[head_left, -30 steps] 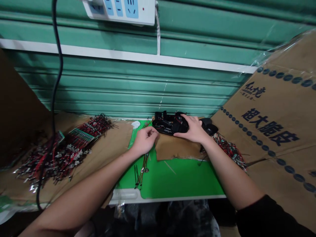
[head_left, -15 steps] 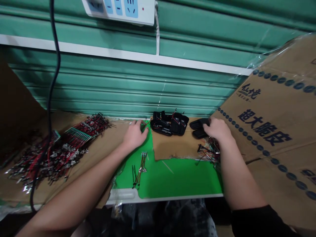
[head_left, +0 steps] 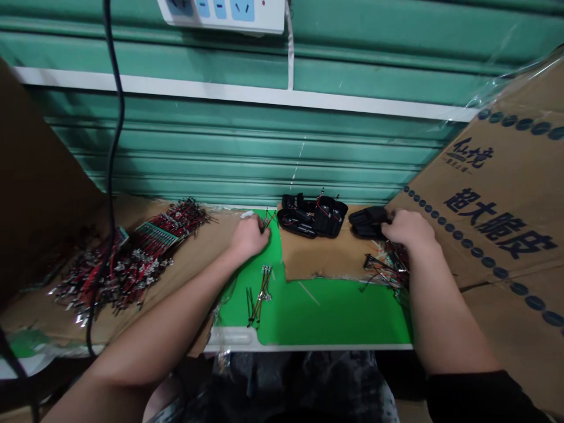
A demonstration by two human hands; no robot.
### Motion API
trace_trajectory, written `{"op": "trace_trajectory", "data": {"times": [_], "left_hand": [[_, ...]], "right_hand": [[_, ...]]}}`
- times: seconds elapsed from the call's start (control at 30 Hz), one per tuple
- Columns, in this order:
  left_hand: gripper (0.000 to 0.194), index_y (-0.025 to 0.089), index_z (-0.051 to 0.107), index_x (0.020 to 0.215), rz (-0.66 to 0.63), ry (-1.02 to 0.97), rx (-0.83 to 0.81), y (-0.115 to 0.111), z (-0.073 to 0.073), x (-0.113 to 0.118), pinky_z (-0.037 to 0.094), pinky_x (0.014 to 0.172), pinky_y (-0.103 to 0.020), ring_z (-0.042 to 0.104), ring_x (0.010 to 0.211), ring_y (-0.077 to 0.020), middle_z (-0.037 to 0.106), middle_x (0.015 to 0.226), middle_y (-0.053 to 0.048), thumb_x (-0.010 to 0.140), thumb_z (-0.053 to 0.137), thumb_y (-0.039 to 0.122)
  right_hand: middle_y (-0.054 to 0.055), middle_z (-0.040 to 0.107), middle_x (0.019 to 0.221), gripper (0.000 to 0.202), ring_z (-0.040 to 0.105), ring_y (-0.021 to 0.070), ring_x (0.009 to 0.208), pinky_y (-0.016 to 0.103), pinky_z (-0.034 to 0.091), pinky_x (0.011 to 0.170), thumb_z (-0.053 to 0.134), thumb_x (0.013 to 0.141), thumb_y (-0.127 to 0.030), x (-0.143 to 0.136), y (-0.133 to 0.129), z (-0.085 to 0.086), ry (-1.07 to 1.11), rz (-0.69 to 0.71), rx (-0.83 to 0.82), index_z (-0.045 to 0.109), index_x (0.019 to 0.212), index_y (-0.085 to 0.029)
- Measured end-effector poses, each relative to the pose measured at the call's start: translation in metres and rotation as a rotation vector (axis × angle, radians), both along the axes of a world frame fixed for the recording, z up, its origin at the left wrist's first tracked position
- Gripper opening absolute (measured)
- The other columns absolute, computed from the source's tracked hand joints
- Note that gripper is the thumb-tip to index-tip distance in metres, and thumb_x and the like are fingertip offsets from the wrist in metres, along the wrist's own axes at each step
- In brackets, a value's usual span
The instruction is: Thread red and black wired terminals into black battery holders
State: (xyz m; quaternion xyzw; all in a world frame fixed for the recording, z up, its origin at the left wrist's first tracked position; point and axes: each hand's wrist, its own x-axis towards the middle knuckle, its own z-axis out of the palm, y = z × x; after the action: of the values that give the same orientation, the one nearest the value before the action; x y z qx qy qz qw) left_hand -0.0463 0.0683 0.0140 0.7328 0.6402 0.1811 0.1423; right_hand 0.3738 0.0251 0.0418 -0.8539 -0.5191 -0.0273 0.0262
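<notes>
My left hand [head_left: 250, 236] rests at the back left of the green board [head_left: 326, 314], its fingers curled beside a few thin wires [head_left: 268, 217]; whatever it pinches is too small to make out. At the back right, my right hand [head_left: 408, 228] has its fingers closed on the edge of black plastic housings [head_left: 368, 222]. Between the hands, several black housings with red wires [head_left: 312, 217] lie on a cardboard piece [head_left: 324, 258]. Short wires with small connectors [head_left: 263, 291] lie on the green board. Another wire bundle [head_left: 388, 267] sits just below my right hand.
A large heap of red and black wires [head_left: 118, 276] covers cardboard on the left. A dark cable [head_left: 115, 135] hangs in front of it. A printed cardboard box [head_left: 497, 217] stands on the right. Behind are a green slatted wall [head_left: 220, 147] and a power strip [head_left: 229, 14].
The view has shifted, so the scene sits slightly further right. The black housings at my right hand now lie closer together. My left hand's fingers are more curled.
</notes>
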Motion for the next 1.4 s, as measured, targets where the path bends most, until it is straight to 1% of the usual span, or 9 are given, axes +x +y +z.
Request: {"op": "trace_trajectory", "data": {"times": [0.17,0.33,0.57,0.63,0.77,0.93,1.13,1.3,1.4], "left_hand": [[0.030,0.014,0.070,0.118,0.035,0.044,-0.057,0.000,0.001,0.000,0.056,0.087,-0.041,0.074,0.104,-0.0358,0.077,0.112,-0.021,0.094,0.068,0.032],[0.016,0.018,0.076,0.101,0.069,0.044,-0.108,0.002,0.006,-0.001,0.057,0.087,-0.038,0.075,0.104,-0.0342,0.080,0.109,-0.017,0.092,0.068,0.027],[0.010,0.018,0.076,0.094,0.130,-0.130,-0.002,0.010,0.003,-0.007,0.054,0.086,-0.036,0.074,0.097,-0.0313,0.081,0.100,-0.015,0.087,0.069,0.016],[0.007,0.017,0.075,0.087,0.157,-0.240,0.033,0.015,-0.002,-0.008,0.053,0.083,-0.035,0.073,0.088,-0.0280,0.080,0.092,-0.012,0.085,0.068,0.014],[0.003,0.016,0.071,0.077,0.212,-0.582,0.070,0.024,-0.008,-0.009,0.049,0.070,-0.030,0.064,0.069,-0.0201,0.073,0.074,-0.006,0.079,0.072,0.015],[0.009,0.015,0.071,0.082,0.205,-0.890,0.069,0.024,-0.001,-0.004,0.047,0.058,-0.025,0.058,0.059,-0.0146,0.068,0.069,-0.002,0.081,0.074,0.023],[0.035,0.017,0.066,0.098,-0.064,-1.262,0.065,-0.003,0.011,0.015,0.053,0.062,-0.026,0.065,0.061,-0.0131,0.066,0.078,0.001,0.075,0.087,0.031],[0.044,0.018,0.064,0.106,-0.334,-1.315,0.015,-0.033,0.010,0.035,0.054,0.070,-0.024,0.065,0.072,-0.0101,0.065,0.093,0.000,0.074,0.093,0.029],[0.041,0.018,0.064,0.105,-0.434,-1.295,-0.059,-0.045,0.007,0.042,0.050,0.070,-0.022,0.063,0.076,-0.0101,0.065,0.093,-0.001,0.077,0.092,0.027]], "right_hand": [[0.027,0.077,0.111,0.046,0.077,0.0407,0.101,0.042,0.057,0.079,0.066,0.080,-0.028,0.004,0.001,0.001,-0.010,0.028,-0.129,0.080,0.119,-0.009],[0.027,0.077,0.102,0.043,0.077,0.0406,0.099,0.043,0.057,0.086,0.065,0.082,-0.023,0.003,-0.001,0.006,-0.046,0.101,-0.037,0.081,0.118,-0.007],[0.025,0.079,0.096,0.041,0.076,0.0425,0.097,0.047,0.056,0.091,0.061,0.087,-0.024,-0.011,-0.012,0.019,-0.072,0.240,0.099,0.084,0.117,-0.009],[0.020,0.080,0.092,0.036,0.076,0.0373,0.092,0.043,0.055,0.088,0.060,0.087,-0.024,-0.021,-0.017,0.025,-0.023,0.351,0.125,0.085,0.109,-0.012],[0.007,0.078,0.080,0.027,0.069,0.0221,0.070,0.033,0.049,0.069,0.057,0.088,-0.020,-0.057,-0.026,0.030,0.235,0.745,0.076,0.083,0.090,-0.019],[0.004,0.075,0.081,0.023,0.065,0.0178,0.068,0.030,0.044,0.066,0.060,0.091,-0.016,-0.110,-0.035,0.016,0.445,1.017,0.072,0.083,0.095,-0.020],[0.005,0.070,0.085,0.021,0.061,0.0169,0.071,0.031,0.044,0.066,0.060,0.100,-0.023,-0.142,-0.036,-0.006,0.638,1.052,0.224,0.080,0.102,-0.019],[0.004,0.073,0.090,0.019,0.061,0.0171,0.070,0.032,0.047,0.067,0.068,0.098,-0.034,-0.150,-0.032,-0.019,0.828,0.964,0.225,0.076,0.109,-0.021],[0.005,0.073,0.097,0.022,0.066,0.0198,0.083,0.034,0.052,0.076,0.071,0.098,-0.038,-0.157,-0.034,-0.021,0.916,0.922,0.355,0.073,0.112,-0.021]]}}
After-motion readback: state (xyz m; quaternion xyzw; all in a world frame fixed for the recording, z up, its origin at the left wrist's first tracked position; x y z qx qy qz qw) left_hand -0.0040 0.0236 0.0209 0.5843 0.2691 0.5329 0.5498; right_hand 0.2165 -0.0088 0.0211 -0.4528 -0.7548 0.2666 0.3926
